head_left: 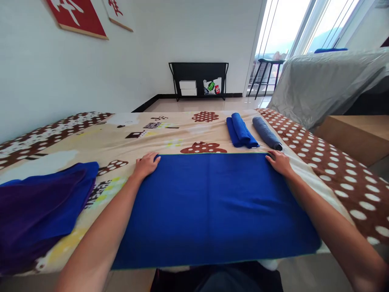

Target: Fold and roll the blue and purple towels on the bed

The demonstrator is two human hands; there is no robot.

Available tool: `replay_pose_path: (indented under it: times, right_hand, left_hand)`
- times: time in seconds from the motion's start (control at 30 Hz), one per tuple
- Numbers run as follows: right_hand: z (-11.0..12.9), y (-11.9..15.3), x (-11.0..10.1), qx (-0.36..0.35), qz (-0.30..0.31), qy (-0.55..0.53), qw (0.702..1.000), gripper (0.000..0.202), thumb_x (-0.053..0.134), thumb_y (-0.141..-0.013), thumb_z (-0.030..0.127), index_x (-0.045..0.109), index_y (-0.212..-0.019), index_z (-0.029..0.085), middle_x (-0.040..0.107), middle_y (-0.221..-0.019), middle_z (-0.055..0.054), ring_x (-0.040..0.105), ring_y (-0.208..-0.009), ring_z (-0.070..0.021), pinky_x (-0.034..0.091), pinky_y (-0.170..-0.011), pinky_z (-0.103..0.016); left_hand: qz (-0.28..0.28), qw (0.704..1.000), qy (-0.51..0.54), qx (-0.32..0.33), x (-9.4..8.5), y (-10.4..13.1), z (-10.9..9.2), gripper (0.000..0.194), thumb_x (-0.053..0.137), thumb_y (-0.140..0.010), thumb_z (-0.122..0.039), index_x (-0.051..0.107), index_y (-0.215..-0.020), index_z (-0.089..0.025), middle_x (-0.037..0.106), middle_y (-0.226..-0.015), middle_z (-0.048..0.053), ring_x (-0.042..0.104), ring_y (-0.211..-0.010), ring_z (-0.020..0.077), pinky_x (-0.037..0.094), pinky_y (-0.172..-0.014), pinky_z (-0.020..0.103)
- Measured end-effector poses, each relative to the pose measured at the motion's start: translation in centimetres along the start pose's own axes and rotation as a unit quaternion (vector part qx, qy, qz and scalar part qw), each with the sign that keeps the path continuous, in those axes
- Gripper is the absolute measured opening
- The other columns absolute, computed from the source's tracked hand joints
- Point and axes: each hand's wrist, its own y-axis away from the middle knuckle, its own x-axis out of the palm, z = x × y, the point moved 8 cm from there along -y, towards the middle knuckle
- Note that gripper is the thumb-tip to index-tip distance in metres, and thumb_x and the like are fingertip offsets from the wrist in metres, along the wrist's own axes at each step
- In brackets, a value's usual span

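Note:
A blue towel (pixel 209 207) lies spread flat in front of me, with a crease down its middle and a few wrinkles on the right half. My left hand (pixel 147 164) is at its far left corner, fingers closed on the edge. At the far right corner my right hand (pixel 278 161) has thumb and fingers closed around the cloth. Just beyond the right hand are a rolled grey-blue towel (pixel 266 132) and a loosely rolled blue towel (pixel 241 130).
The towels rest on a patterned blanket (pixel 170 138) with brown polka-dot borders. Blue and purple cloths (pixel 45 202) lie heaped at the left. A black rack (pixel 199 79) stands against the far wall. On the right are a plastic-covered piece of furniture (pixel 325 81) and a cardboard box (pixel 352 136).

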Motion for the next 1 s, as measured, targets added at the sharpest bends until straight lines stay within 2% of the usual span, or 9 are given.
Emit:
replay_pose_path:
  times: [0.1, 0.2, 0.27, 0.33, 0.43, 0.5, 0.67, 0.83, 1.0]
  right_hand:
    - [-1.7, -1.8, 0.0, 0.036, -0.007, -0.012, 0.999, 0.043, 0.056, -0.089, 0.042, 0.065, -0.118, 0.012, 0.069, -0.112, -0.016, 0.062, -0.105, -0.0278, 0.047, -0.09, -0.041]
    - [-2.1, -3.4, 0.3, 0.043, 0.018, -0.033, 0.998, 0.032, 0.063, -0.082, 0.041, 0.069, -0.098, 0.014, 0.073, -0.09, -0.008, 0.065, -0.079, -0.0194, 0.048, -0.07, -0.029]
    - [-2.1, -4.1, 0.0, 0.049, 0.02, -0.039, 0.998, 0.028, 0.062, -0.082, 0.041, 0.069, -0.09, 0.015, 0.072, -0.084, -0.007, 0.064, -0.071, -0.0174, 0.046, -0.063, -0.026]
    - [-1.9, -4.4, -0.7, 0.052, 0.005, -0.034, 0.998, 0.027, 0.059, -0.085, 0.042, 0.069, -0.088, 0.016, 0.073, -0.084, -0.007, 0.064, -0.072, -0.0179, 0.045, -0.062, -0.027]
    - [-1.2, -4.4, -1.7, 0.051, -0.03, -0.009, 0.998, 0.026, 0.056, -0.09, 0.041, 0.068, -0.094, 0.018, 0.073, -0.091, -0.008, 0.066, -0.08, -0.0204, 0.045, -0.068, -0.029]
    - [-0.5, -4.3, -2.2, 0.054, -0.05, 0.017, 0.997, 0.028, 0.052, -0.094, 0.041, 0.066, -0.102, 0.019, 0.073, -0.093, -0.01, 0.067, -0.083, -0.0231, 0.045, -0.071, -0.031]
    - [1.3, -4.8, -2.6, 0.061, -0.073, 0.085, 0.992, 0.045, 0.032, -0.103, 0.042, 0.056, -0.123, 0.011, 0.069, -0.086, -0.019, 0.068, -0.08, -0.0318, 0.045, -0.071, -0.038]
    - [2.4, -5.9, -3.2, 0.055, -0.092, 0.138, 0.985, 0.05, 0.023, -0.105, 0.044, 0.049, -0.128, 0.009, 0.069, -0.089, -0.02, 0.068, -0.081, -0.0317, 0.046, -0.071, -0.037]
    - [2.6, -5.1, -1.1, 0.033, -0.05, 0.165, 0.985, 0.047, 0.021, -0.106, 0.041, 0.049, -0.128, 0.01, 0.07, -0.091, -0.019, 0.07, -0.082, -0.0315, 0.048, -0.071, -0.038]
  left_hand:
    - [-0.018, 0.998, -0.007, -0.062, -0.6, -1.8, 2.6, 0.044, 0.044, -0.094, -0.042, 0.059, -0.127, -0.018, 0.053, -0.142, 0.02, 0.044, -0.135, 0.0373, 0.034, -0.108, 0.056]
    - [-0.01, 0.994, -0.005, -0.113, -0.7, -3.3, 4.0, 0.037, 0.057, -0.085, -0.045, 0.064, -0.106, -0.017, 0.056, -0.13, 0.023, 0.048, -0.127, 0.0426, 0.042, -0.097, 0.055]
    - [-0.005, 0.992, 0.0, -0.127, -0.9, -4.1, 4.5, 0.033, 0.06, -0.081, -0.046, 0.064, -0.098, -0.018, 0.059, -0.125, 0.022, 0.052, -0.12, 0.0422, 0.045, -0.09, 0.052]
    - [-0.007, 0.992, 0.01, -0.122, -1.2, -4.5, 4.7, 0.031, 0.059, -0.082, -0.046, 0.062, -0.096, -0.019, 0.063, -0.117, 0.018, 0.057, -0.112, 0.0369, 0.047, -0.085, 0.044]
    - [-0.021, 0.996, 0.028, -0.083, -1.6, -4.6, 4.6, 0.029, 0.052, -0.087, -0.046, 0.058, -0.1, -0.02, 0.069, -0.105, 0.01, 0.063, -0.099, 0.0262, 0.047, -0.079, 0.031]
    - [-0.041, 0.997, 0.032, -0.059, -1.9, -4.3, 4.5, 0.03, 0.047, -0.091, -0.046, 0.056, -0.104, -0.021, 0.07, -0.102, 0.008, 0.065, -0.095, 0.0238, 0.045, -0.077, 0.028]
    - [-0.085, 0.995, 0.017, -0.042, -2.8, -3.8, 4.9, 0.034, 0.036, -0.097, -0.047, 0.055, -0.11, -0.022, 0.07, -0.095, 0.008, 0.067, -0.091, 0.0263, 0.042, -0.075, 0.029]
    - [-0.112, 0.992, -0.008, -0.059, -3.7, -4.2, 5.5, 0.041, 0.029, -0.1, -0.049, 0.052, -0.119, -0.022, 0.07, -0.103, 0.011, 0.067, -0.096, 0.0287, 0.041, -0.074, 0.03]
    - [-0.078, 0.994, -0.036, -0.07, -2.0, -3.8, 5.3, 0.044, 0.03, -0.1, -0.051, 0.057, -0.118, -0.022, 0.072, -0.092, 0.011, 0.067, -0.087, 0.0305, 0.04, -0.07, 0.031]
